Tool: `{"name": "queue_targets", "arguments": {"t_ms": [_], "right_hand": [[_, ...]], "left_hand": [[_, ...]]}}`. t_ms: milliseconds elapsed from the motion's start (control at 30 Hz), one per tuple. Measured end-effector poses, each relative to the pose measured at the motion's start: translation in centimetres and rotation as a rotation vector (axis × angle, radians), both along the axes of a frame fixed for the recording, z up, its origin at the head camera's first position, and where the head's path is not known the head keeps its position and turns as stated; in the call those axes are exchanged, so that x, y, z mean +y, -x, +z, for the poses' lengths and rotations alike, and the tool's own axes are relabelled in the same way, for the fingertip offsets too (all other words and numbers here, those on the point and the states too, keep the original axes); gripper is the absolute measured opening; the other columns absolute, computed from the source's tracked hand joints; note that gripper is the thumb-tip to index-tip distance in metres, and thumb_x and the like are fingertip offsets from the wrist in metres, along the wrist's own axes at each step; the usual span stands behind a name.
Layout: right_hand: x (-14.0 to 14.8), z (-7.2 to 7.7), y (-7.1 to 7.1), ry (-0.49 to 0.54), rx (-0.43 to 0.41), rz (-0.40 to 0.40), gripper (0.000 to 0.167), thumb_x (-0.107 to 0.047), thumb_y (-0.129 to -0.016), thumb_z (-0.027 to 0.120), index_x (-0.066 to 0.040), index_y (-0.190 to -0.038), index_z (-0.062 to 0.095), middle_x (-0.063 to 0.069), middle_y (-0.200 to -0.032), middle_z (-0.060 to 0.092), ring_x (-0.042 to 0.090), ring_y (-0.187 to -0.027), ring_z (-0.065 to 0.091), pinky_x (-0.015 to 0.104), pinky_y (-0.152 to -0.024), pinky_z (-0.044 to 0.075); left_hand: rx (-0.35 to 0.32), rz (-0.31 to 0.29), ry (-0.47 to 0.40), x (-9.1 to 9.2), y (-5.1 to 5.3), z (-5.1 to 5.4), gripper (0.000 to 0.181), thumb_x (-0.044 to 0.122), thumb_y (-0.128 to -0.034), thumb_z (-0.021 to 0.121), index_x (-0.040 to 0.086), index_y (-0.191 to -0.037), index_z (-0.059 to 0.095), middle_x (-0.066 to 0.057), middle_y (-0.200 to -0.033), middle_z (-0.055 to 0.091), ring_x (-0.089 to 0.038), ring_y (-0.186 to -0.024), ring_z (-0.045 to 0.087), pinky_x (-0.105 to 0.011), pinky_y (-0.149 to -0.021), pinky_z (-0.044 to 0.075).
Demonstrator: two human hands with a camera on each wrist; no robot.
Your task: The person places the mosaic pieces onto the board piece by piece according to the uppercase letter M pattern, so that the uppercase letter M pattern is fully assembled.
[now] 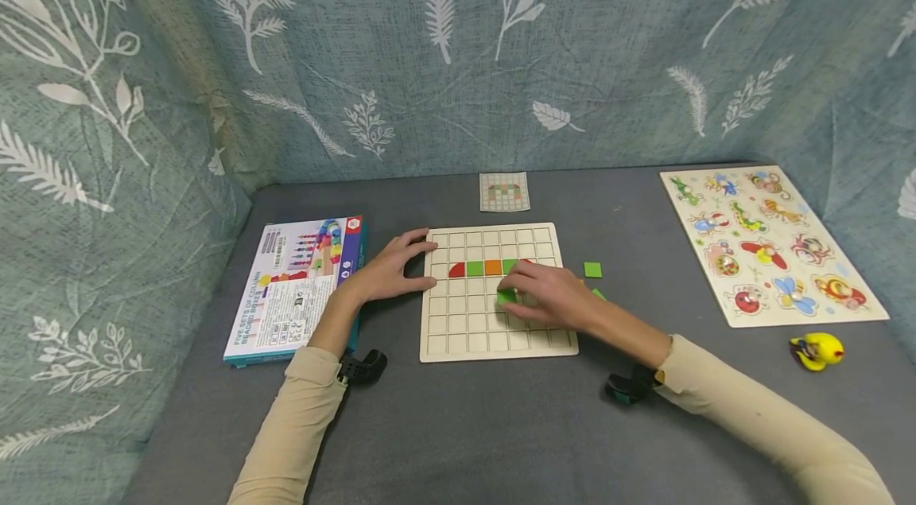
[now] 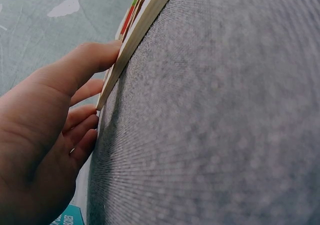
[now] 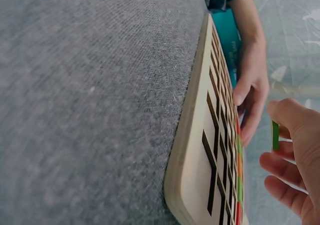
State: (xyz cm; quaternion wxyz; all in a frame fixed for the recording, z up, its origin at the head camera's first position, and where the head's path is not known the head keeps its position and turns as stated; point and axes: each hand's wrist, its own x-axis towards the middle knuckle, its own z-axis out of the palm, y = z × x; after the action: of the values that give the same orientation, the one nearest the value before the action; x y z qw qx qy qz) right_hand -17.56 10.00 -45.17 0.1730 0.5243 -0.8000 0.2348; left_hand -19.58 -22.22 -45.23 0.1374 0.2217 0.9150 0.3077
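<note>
A wooden grid board (image 1: 458,346) lies on the grey cloth, with a row of red, green and orange pieces (image 1: 493,268) in its cells. My left hand (image 1: 386,273) rests against the board's left edge, fingers spread; in the left wrist view the thumb of the left hand (image 2: 55,110) touches the board's edge (image 2: 131,47). Above the board, my right hand (image 1: 549,294) pinches a green square (image 1: 506,297). The right wrist view shows the green square (image 3: 275,136) held between thumb and fingers of the right hand (image 3: 300,155), clear of the board (image 3: 187,185).
Right of the board lies a green square (image 1: 592,270), with other pieces partly hidden by my right hand. A small pattern card (image 1: 504,192) is behind the board. A box (image 1: 296,290) stands left; an insect puzzle board (image 1: 773,246) and a yellow toy (image 1: 817,351) are right.
</note>
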Motion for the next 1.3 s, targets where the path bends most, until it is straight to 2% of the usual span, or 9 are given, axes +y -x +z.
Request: {"name": "queue_targets", "arguments": {"t_ms": [333,533,800,1300], "right_hand": [[-1.1,-0.6,0.9,0.028,0.090,0.013,0.023,-0.023,-0.078,0.080,-0.012,-0.095,0.069,-0.002,-0.087,0.063,0.008,-0.072,0.060,0.024,-0.062,0.052],[-2.0,-0.7,1.2,0.025,0.058,0.008,0.020,-0.023,-0.081,0.078,-0.013,-0.095,0.069,-0.003,-0.089,0.062,0.007,-0.072,0.058,0.023,-0.061,0.051],[-3.4,-0.8,1.7,-0.011,0.077,0.006,0.016,-0.023,-0.084,0.075,-0.014,-0.096,0.070,-0.003,-0.088,0.062,0.006,-0.072,0.056,0.023,-0.061,0.050],[-5.2,-0.8,1.9,-0.045,0.036,-0.008,0.016,-0.025,-0.084,0.075,-0.014,-0.095,0.071,-0.002,-0.088,0.065,0.008,-0.071,0.058,0.024,-0.064,0.051]], "left_hand": [[0.009,-0.004,-0.003,-0.1,0.0,0.0,0.067,0.033,-0.0902,0.068,0.010,-0.147,0.042,-0.014,-0.160,0.021,-0.041,-0.148,0.017,-0.064,-0.113,0.026],[0.013,0.000,0.001,-0.1,-0.1,-0.2,0.067,0.033,-0.0902,0.068,0.010,-0.147,0.042,-0.014,-0.160,0.021,-0.041,-0.148,0.017,-0.064,-0.113,0.026],[0.014,0.000,0.008,0.0,-0.1,-0.1,0.066,0.033,-0.0906,0.068,0.009,-0.147,0.042,-0.014,-0.160,0.021,-0.041,-0.147,0.018,-0.064,-0.112,0.026],[0.009,-0.006,0.003,-0.1,0.0,0.0,0.065,0.032,-0.0913,0.067,0.009,-0.147,0.042,-0.015,-0.160,0.021,-0.041,-0.147,0.018,-0.063,-0.113,0.026]]}}
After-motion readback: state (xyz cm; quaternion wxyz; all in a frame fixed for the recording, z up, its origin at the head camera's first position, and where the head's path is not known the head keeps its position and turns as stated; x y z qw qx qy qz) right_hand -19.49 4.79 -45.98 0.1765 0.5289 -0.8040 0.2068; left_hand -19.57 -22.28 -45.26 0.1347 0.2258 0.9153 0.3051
